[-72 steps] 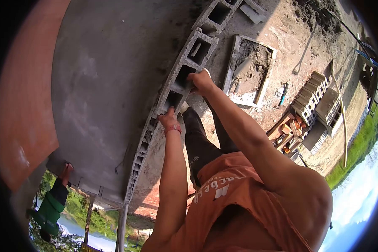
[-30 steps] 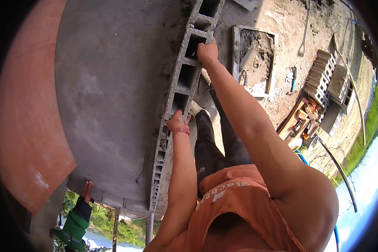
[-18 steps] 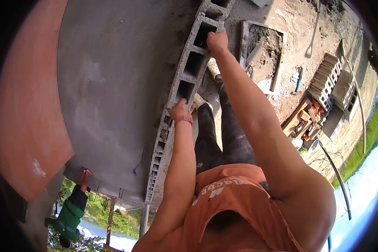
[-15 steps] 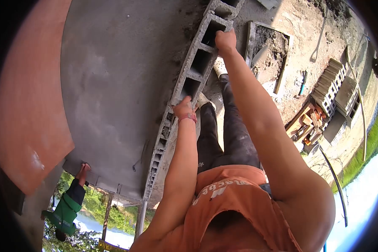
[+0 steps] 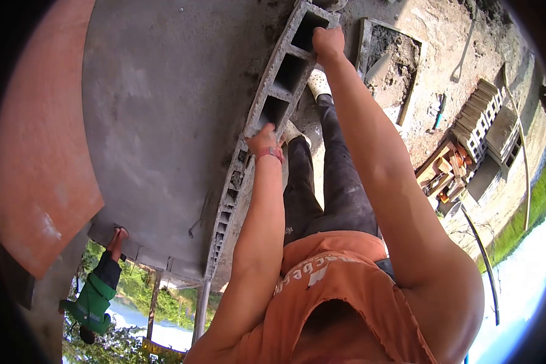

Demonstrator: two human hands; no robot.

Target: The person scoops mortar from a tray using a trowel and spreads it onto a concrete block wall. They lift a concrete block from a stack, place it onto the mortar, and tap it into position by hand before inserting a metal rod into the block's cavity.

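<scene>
Rough, porous grey concrete block (image 5: 280, 91) between left hand (image 5: 264, 138) and right hand (image 5: 329, 42); smoother matt cement wall (image 5: 164, 109) just left; gritty mortar (image 5: 400, 54) in wooden tray (image 5: 414, 85) right.

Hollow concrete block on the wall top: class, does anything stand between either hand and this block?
Nothing visible does. The left hand holds the near end of the hollow concrete block and the right hand its far end, both touching it directly. It lies in line with the block row.

Single head view, fisheye, facing steeply down, close over concrete block (image 5: 280, 91).
</scene>
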